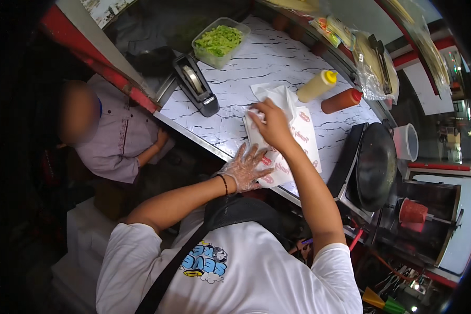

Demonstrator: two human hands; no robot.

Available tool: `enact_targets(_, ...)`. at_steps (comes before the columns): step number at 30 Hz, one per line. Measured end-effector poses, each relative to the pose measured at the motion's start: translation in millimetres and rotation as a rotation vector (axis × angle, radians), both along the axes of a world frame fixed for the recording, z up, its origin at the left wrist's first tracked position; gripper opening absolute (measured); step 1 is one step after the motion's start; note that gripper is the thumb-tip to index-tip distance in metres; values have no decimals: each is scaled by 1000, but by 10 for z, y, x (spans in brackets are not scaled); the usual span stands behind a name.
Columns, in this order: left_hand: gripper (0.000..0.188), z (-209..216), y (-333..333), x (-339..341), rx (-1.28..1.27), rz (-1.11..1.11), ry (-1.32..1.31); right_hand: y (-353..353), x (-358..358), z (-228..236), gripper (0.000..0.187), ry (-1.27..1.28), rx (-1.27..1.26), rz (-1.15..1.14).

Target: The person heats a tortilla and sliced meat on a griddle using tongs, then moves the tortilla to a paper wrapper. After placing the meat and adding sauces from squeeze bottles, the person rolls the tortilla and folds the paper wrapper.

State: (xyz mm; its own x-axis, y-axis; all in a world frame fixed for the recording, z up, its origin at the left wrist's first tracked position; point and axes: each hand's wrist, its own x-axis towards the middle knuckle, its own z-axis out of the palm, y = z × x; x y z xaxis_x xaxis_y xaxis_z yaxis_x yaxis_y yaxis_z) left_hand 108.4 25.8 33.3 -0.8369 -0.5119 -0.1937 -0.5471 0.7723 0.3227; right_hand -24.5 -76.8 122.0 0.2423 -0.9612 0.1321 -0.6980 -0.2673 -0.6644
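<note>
My left hand (246, 168), in a clear plastic glove, lies with its fingers spread on the near left edge of the printed wrapping paper (307, 140). This white paper with red print lies flat on the counter. My bare right hand (272, 125) is above the paper's far left part, fingers bent and closed on a thin, crumpled white sheet (283, 97). Whether that sheet is paper or plastic is hard to tell. Just beyond it, a pale sauce bottle (315, 88) with a yellow cap and a red sauce bottle (340, 102) lie tilted.
A tape dispenser (196, 83) and a tub of shredded lettuce (218, 42) stand at the far left of the marbled counter (277, 52). To the right is a black round pan (376, 166) on a stove. Another person (118, 125) is at the left.
</note>
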Motion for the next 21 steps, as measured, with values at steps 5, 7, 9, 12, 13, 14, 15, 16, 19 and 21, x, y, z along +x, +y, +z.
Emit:
enact_targets(5,66,52,-25,-17,23,-54,-46,-640,774,-238,36,1,111,49)
enact_targets(7,69,-37,-46,4,-11,-49,-1,-784,885,-294,33,-244,476,37)
enact_targets(9,78,-145,-9,-4,-61,-25,108,-823,991,-342,28,-358,565,-11)
enact_targets(12,74,-124,-38,-47,-28,-38,53,-834,975,-411,19,-553,734,-74)
enact_targets(13,66,-112,-61,-47,6,-42,-22,-833,972,-411,16,-632,823,-76)
enact_targets(14,69,-81,-70,-43,22,-47,-29,-778,942,-422,16,-635,823,-85)
enact_targets(15,69,-81,-63,-37,25,-55,-27,-666,904,-443,15,-721,781,-82)
enact_targets(16,70,-57,-48,-30,-25,-21,90,-535,871,-469,14,-805,742,-75)
enact_targets(19,66,41,-79,-90,-10,42,213,-290,938,-578,11,-301,208,-219)
enact_targets(21,61,20,-30,-130,-93,53,358,-257,912,-860,13,-62,-50,-352)
